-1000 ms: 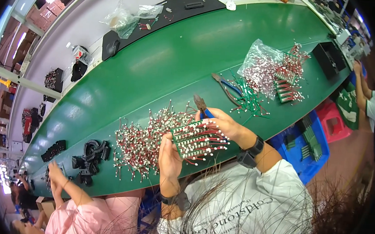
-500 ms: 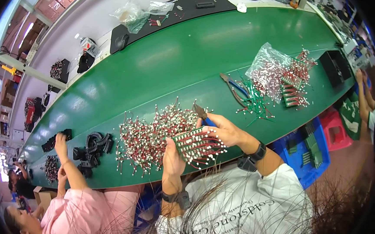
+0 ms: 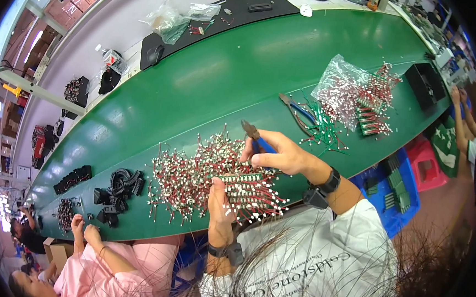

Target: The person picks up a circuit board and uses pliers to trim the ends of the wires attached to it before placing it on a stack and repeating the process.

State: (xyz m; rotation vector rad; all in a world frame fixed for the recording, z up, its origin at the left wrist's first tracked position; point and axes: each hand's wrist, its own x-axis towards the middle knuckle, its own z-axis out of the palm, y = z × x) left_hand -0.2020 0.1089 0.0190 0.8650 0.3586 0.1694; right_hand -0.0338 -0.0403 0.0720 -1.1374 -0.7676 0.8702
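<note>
My left hand (image 3: 219, 207) grips one end of a green circuit board panel (image 3: 240, 178), its thumb on top. Rows of red wires with white connectors hang from the panel toward me. In my right hand (image 3: 285, 153) is a pair of blue-handled cutting pliers (image 3: 258, 138), dark jaws pointing up and left, just above the far side of the panel. The fingers wrap the handles; whether the jaws are apart is hard to tell. Behind and left of the panel lies a heap of red wires with white connectors (image 3: 184, 169) on the green table (image 3: 209, 88).
Right of the heap lie a second pair of pliers (image 3: 297, 111), green wires (image 3: 327, 130) and a clear bag of wired parts (image 3: 339, 84). A black box (image 3: 425, 87) stands farther right. Black chain-like parts (image 3: 119, 187) lie left, near a co-worker in pink (image 3: 103, 266).
My right hand and the pliers have moved up and slightly away from the panel. The panel has tilted a little in my left hand. The co-worker's hands have drawn back toward the table edge.
</note>
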